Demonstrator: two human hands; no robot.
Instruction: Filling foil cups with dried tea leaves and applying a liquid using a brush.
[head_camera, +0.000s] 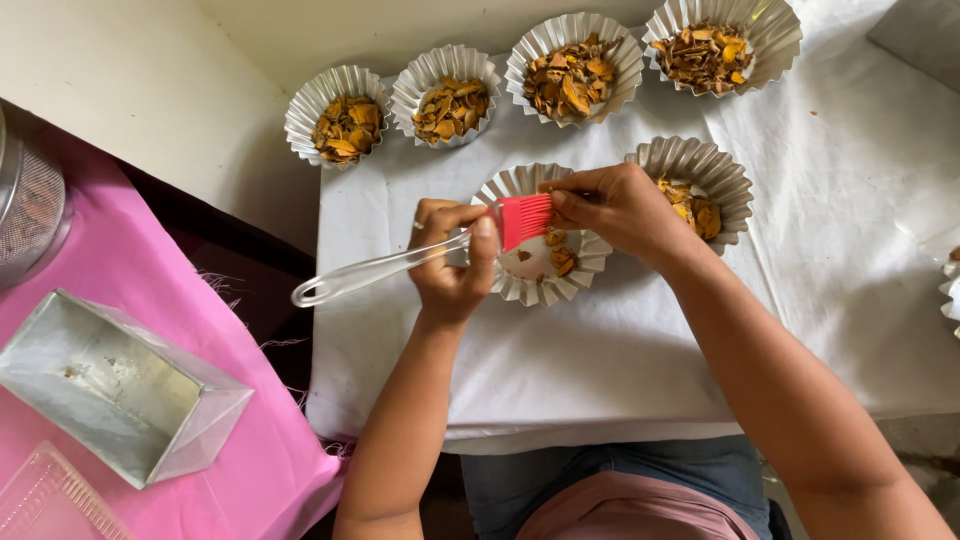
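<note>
My left hand grips a clear-handled brush whose red bristles hang over a fluted silver foil cup. My right hand pinches the tips of the red bristles from the right side. The cup under the brush holds only a few orange-brown dried pieces. Just right of it, partly behind my right hand, a second foil cup holds some of the same pieces.
Several filled foil cups line the back of the white cloth. A rectangular metal tin lies on pink cloth at left, with a metal mesh container behind it. Another foil cup peeks in at the right edge.
</note>
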